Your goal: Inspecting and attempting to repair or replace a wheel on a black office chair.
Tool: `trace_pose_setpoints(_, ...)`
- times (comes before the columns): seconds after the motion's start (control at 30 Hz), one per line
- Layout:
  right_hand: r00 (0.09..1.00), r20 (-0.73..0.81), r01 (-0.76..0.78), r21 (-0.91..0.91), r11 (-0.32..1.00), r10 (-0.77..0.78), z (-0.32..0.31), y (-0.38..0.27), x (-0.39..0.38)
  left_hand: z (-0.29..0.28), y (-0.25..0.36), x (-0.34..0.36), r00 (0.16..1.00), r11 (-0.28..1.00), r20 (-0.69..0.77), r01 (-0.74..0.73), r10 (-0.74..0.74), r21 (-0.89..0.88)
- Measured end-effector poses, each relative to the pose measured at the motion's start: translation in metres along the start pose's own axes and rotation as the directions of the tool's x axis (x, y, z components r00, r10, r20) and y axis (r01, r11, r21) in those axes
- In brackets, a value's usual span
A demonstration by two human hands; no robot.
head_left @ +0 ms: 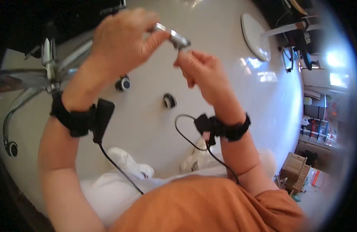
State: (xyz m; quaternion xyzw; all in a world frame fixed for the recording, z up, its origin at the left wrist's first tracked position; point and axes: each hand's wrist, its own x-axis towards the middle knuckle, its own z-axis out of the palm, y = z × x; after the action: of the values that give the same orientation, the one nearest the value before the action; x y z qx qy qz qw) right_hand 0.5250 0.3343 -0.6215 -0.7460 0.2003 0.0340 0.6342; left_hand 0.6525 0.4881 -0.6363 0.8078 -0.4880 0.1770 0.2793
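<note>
My left hand (122,40), raised at the upper left, is closed around a shiny silver metal piece (177,38) whose narrow end sticks out to the right past my thumb. Just below that end, my right hand (201,67) has its thumb and fingertips pinched together, close against a small dark part under the metal. Whatever lies between those fingertips is too small to make out. On the floor beneath my hands are two black-and-white caster wheels (169,101). The metal piece's other end is hidden inside my left hand.
At the left stands a chrome star-shaped chair base (52,73) with a caster (11,149) on one leg. A round white pedestal foot (252,36) rests at the upper right. Beige crates (294,170) and shelves (317,120) line the right side. Black wrist straps (76,121) trail cables.
</note>
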Motion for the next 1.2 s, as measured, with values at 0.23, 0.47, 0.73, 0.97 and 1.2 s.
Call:
trace_pose_setpoints(0.23,0.841,0.537,-0.393,0.684,0.614,-0.059,-0.012,0.022,0.016,-0.008,0.009,0.006,0.998,0.999,-0.052,0.024,-0.026,-0.043)
trace_pose_setpoints(0.47,1.000,0.003,0.017,0.105,0.994,-0.018,0.001,-0.002,0.002,-0.006,0.009,0.003,0.998,0.999,-0.058,0.022,-0.025,-0.040)
trace_pose_setpoints(0.73,0.972,-0.217,0.038,-0.242,0.970,-0.092,0.007,-0.007,-0.001,0.007,0.005,0.010,0.998,0.998,-0.060,-0.034,0.030,-0.054)
trace_pose_setpoints(0.97,0.886,-0.186,0.263,-0.550,0.792,-0.424,0.010,0.004,-0.005,-0.001,0.002,0.002,0.992,0.991,-0.018,-0.123,0.124,0.050)
trace_pose_setpoints(1.2,0.990,0.141,-0.090,0.604,0.792,0.005,-0.003,0.023,-0.001,-0.005,0.008,0.004,0.999,1.000,0.036,-0.012,0.012,0.008)
